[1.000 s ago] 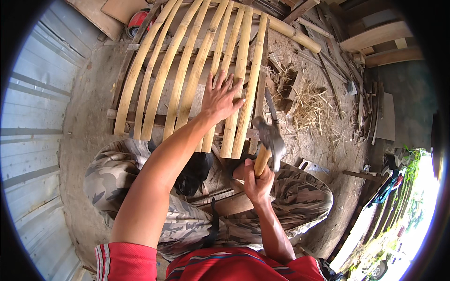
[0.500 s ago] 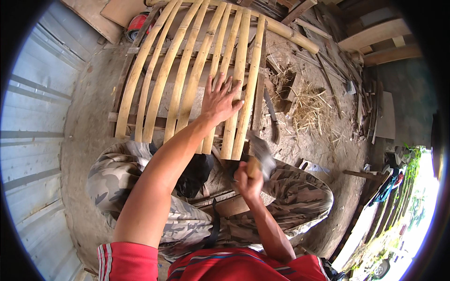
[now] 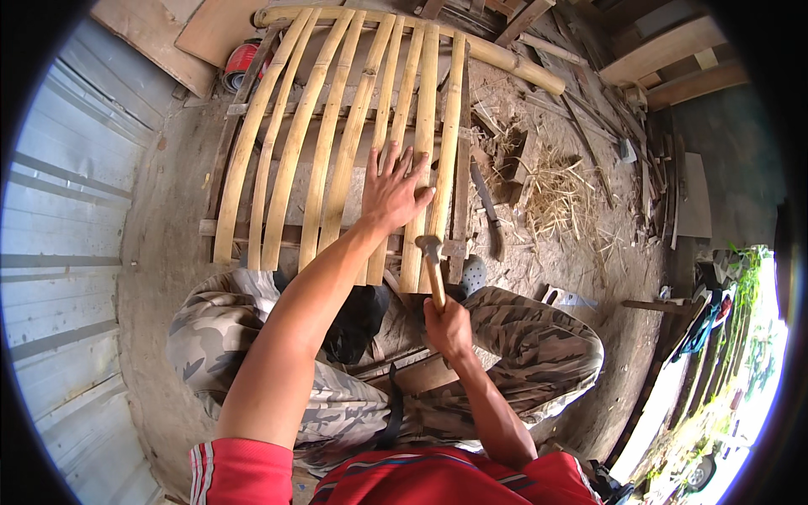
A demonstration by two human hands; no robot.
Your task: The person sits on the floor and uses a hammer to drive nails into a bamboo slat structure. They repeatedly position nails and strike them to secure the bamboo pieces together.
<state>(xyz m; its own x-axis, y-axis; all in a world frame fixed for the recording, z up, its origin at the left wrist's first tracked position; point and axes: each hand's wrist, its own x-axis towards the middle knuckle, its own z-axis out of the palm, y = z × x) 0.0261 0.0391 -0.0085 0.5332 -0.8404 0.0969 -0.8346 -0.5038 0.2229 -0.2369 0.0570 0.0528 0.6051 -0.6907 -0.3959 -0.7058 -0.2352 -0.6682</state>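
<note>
Several split bamboo slats [image 3: 316, 156] lie side by side, running away from me across a wooden frame [image 3: 460, 189]. My left hand [image 3: 392, 195] rests on the slats toward the right side, palm down with the fingers spread. A hammer [image 3: 434, 271] is gripped by its wooden handle in my right hand [image 3: 449, 330], fingers wrapped round it. Its metal head is over the near end of the rightmost slats, by the frame's near crosspiece. Whether the head touches the bamboo, I cannot tell. No nail can be made out there.
A long blade with a handle [image 3: 486, 206] lies right of the frame, near pale shavings [image 3: 560, 195]. Along the far end runs a thick bamboo pole [image 3: 522, 66]. A red can [image 3: 241, 66] stands at the far left, near the corrugated metal wall [image 3: 67, 215]. Scrap wood lines the right.
The blurred hammer has swung left from over my right knee to the near slat ends, its head now sharp. My left hand keeps its place on the slats.
</note>
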